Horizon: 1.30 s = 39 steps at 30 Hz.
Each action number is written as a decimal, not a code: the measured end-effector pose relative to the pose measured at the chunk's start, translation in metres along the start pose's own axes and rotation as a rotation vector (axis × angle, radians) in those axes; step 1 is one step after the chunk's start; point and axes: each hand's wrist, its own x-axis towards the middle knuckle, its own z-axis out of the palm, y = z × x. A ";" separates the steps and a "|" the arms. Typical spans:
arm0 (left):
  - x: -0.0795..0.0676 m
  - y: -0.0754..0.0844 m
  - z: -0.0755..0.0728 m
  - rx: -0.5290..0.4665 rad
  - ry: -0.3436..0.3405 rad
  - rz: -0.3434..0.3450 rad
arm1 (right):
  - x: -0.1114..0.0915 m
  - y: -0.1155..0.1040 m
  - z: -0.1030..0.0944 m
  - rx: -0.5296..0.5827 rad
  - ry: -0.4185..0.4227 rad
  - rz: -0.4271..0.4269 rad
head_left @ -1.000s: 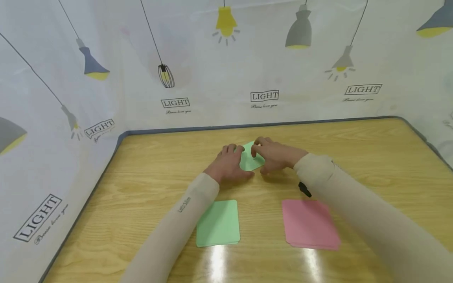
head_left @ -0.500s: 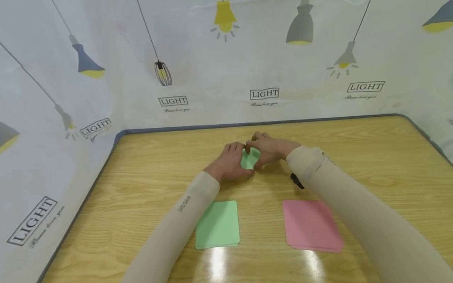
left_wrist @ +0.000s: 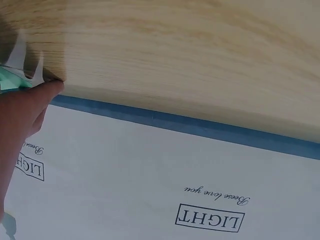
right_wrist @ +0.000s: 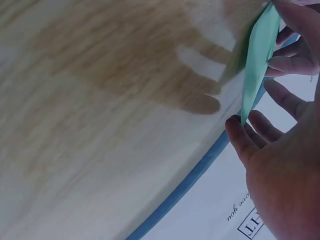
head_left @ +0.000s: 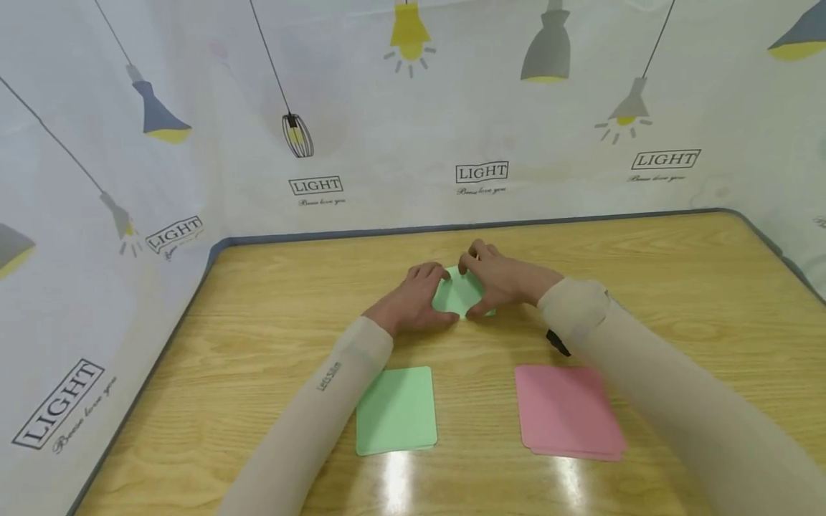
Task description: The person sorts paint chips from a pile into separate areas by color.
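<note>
A green square of paper (head_left: 461, 292) is between my two hands over the far middle of the table. My left hand (head_left: 413, 299) pinches its left side, thumb at the near edge and fingers at the far edge. On the right, my right hand (head_left: 506, 281) holds the paper the same way. In the right wrist view the green paper (right_wrist: 260, 55) shows nearly edge-on, with thumb and fingertips at its lower corner. Only a bit of the green paper (left_wrist: 14, 80) shows beside the left hand (left_wrist: 22, 117) in the left wrist view.
Nearer on the wooden table (head_left: 258, 301) lie a green paper stack (head_left: 399, 412), partly under the left forearm, and a pink paper stack (head_left: 564, 412) by the right forearm. A printed white curtain (head_left: 387, 122) with blue trim encloses the table's back and sides.
My hands drew together half a second ago, and the paper bowed between them. Now my right hand has moved back to the right, and more of the paper shows, spread flatter.
</note>
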 end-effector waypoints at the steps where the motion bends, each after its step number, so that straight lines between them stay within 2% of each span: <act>1: 0.000 0.000 -0.001 0.001 0.002 0.000 | -0.001 0.000 -0.001 -0.013 -0.005 -0.010; 8: -0.001 0.000 0.000 -0.009 -0.024 0.020 | -0.007 -0.005 -0.003 -0.171 -0.042 -0.071; 14: 0.000 0.000 0.004 0.038 -0.018 0.068 | -0.012 -0.008 0.006 -0.313 0.022 -0.160; 17: 0.001 0.001 0.004 0.046 -0.006 0.077 | -0.013 -0.010 0.008 -0.315 0.037 -0.162; 24: 0.001 0.001 0.003 0.024 -0.013 0.064 | -0.015 -0.014 0.007 -0.232 -0.047 -0.096; 30: -0.001 0.000 0.004 0.016 -0.010 0.070 | -0.015 -0.018 0.008 -0.272 -0.024 -0.094; 34: -0.004 -0.003 0.005 -0.015 -0.019 0.069 | -0.015 -0.017 0.011 -0.321 -0.002 -0.129; 39: -0.007 -0.005 0.004 -0.048 -0.027 0.068 | -0.018 -0.016 0.011 -0.303 0.036 -0.151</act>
